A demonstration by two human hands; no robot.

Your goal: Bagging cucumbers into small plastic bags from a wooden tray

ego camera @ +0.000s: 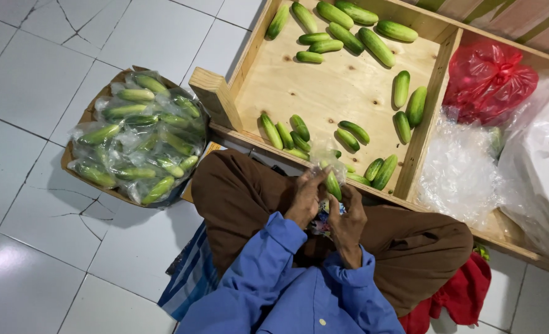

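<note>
Both hands bag a cucumber over the lap.

Head view: the left hand and right hand, wrists bent inward, fingers curled, pinch a clear plastic bag around a cucumber, just in front of the wooden tray of loose cucumbers.

Your left hand and right hand close together on a cucumber in a clear plastic bag, over your lap. Loose cucumbers lie in the wooden tray ahead; bagged cucumbers fill the basket at your left.
</note>
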